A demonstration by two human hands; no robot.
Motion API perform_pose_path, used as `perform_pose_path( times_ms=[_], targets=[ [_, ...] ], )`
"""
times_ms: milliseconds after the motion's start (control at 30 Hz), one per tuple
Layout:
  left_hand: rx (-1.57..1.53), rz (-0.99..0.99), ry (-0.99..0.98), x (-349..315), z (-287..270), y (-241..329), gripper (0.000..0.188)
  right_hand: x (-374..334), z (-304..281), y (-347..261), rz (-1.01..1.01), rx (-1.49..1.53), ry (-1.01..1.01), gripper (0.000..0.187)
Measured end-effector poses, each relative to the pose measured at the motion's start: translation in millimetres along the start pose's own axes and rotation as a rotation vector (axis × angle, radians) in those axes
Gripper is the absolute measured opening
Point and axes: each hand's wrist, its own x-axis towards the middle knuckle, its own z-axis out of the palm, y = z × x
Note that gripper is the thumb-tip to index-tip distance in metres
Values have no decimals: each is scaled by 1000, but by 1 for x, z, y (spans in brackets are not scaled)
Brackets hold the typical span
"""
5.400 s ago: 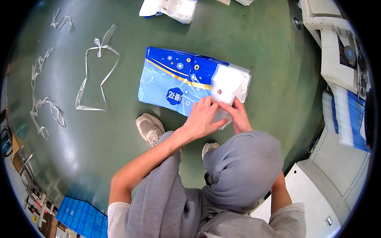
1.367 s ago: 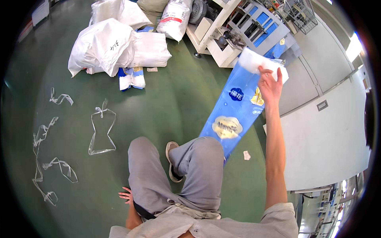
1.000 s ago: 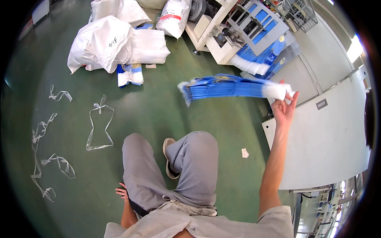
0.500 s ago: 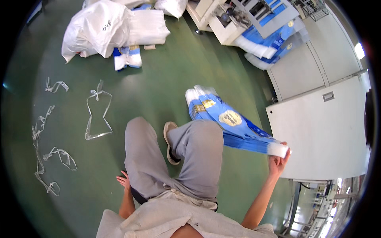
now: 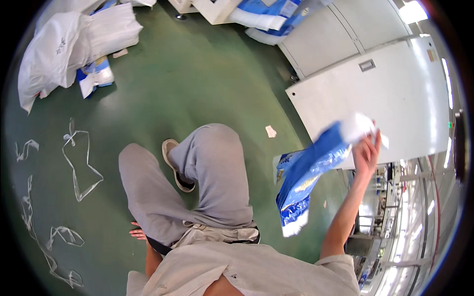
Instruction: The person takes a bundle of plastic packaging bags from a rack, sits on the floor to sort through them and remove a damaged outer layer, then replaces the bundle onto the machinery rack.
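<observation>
My right hand is raised at the right, its fingers closed on the white end of several blue plastic packaging bags. The bags hang down from it in a fan over the floor, blurred by motion, with a glossy lower part and a white tip. Beside my left thigh, my left hand shows with its fingers apart and nothing in it. Part of that hand is hidden behind the grey trouser leg.
White sacks lie at the far left by a folded blue-and-white bag. Loops of clear strapping are strewn on the green floor. A machine with blue bags stands ahead. A pale cabinet is at the right, and a paper scrap lies nearby.
My right hand has lifted the blue bags off the floor and swung them up to the right, uncovering the paper scrap. The view has turned rightward. My left hand stays by the thigh.
</observation>
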Motion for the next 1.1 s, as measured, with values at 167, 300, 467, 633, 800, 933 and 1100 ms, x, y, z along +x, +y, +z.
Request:
perform_pose_path(
  times_ms=[167, 300, 467, 633, 800, 933, 1100],
  targets=[
    [-10, 28, -96, 1, -7, 2, 43, 49, 22, 38, -5, 57, 13, 33],
    [-16, 32, -147, 7, -6, -6, 44, 66, 42, 57, 109, 111, -15, 20],
    [-36, 10, -182, 23, -5, -15, 46, 59, 43, 88, 286, 147, -57, 14],
    [-61, 63, -234, 23, -10, -11, 47, 39, 40, 94, -66, -1, -137, 45],
    [-110, 67, -295, 27, -13, -16, 49, 43, 51, 103, 360, 375, -458, 47],
    [-151, 71, -350, 28, -15, -18, 50, 48, 53, 102, 349, 388, -411, 47],
    [-183, 70, -414, 29, -15, -17, 52, 53, 45, 84, 299, 316, -387, 46]
  ],
)
